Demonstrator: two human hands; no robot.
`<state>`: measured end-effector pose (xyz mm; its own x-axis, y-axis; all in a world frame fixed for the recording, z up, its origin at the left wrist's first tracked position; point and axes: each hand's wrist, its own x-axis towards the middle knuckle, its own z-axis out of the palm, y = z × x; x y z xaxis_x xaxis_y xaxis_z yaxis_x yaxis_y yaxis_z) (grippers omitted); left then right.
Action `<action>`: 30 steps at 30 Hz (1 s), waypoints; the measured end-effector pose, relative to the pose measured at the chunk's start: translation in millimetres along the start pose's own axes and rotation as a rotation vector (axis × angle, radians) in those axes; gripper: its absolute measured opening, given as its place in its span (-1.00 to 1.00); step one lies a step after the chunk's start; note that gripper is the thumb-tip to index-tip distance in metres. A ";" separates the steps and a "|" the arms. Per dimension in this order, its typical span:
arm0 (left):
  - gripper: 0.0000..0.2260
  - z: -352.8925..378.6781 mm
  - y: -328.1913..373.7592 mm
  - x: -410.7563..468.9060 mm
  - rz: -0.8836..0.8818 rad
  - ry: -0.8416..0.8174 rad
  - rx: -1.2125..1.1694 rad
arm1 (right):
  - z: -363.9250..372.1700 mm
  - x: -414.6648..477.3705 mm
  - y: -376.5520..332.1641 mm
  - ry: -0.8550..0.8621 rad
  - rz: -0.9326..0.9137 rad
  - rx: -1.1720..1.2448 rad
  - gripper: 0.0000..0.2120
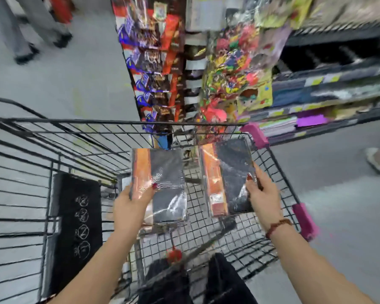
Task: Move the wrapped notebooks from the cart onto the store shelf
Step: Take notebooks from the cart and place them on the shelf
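From the head camera we're looking down into the wire shopping cart (272, 172), and we've got both hands busy: our left hand (132, 207) is closed on one wrapped notebook (162, 185), thumb on the glossy front and fingers hidden behind its left edge, while our right hand (263, 194) is clamped on a second wrapped notebook (228, 178) at its right edge. Both packs, black with an orange band down the left side, are up above the cart's mesh floor, side by side with a clear gap between them, and each has its long axis running away from us. Here's what the next move hangs on: the store shelf (329, 102) lies ahead and off to our right, beyond the cart's pink-capped corner (253, 134), so the right-hand notebook is the nearer one, and we judge it should go first, swung over the rim toward the stacked stationery there. The left-hand pack has farther to travel, across the cart. The view is smeared, so we can't tell which shelf tier has room. A hanging rack of toy packets (233, 73) stands just left of that shelf, worth steering clear of.
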<state>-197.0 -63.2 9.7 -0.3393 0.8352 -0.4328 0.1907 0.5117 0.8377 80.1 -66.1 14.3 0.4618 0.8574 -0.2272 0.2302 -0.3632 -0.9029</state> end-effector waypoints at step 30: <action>-0.79 321.7 160.1 -244.6 0.442 -0.300 -0.105 | -432.4 17.9 3.0 0.246 -0.208 0.426 -0.58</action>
<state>212.8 -120.7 142.6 0.0335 0.9949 -0.0949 0.1573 0.0885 0.9836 459.4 -209.6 165.3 0.6424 0.7661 0.0190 -0.0059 0.0298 -0.9995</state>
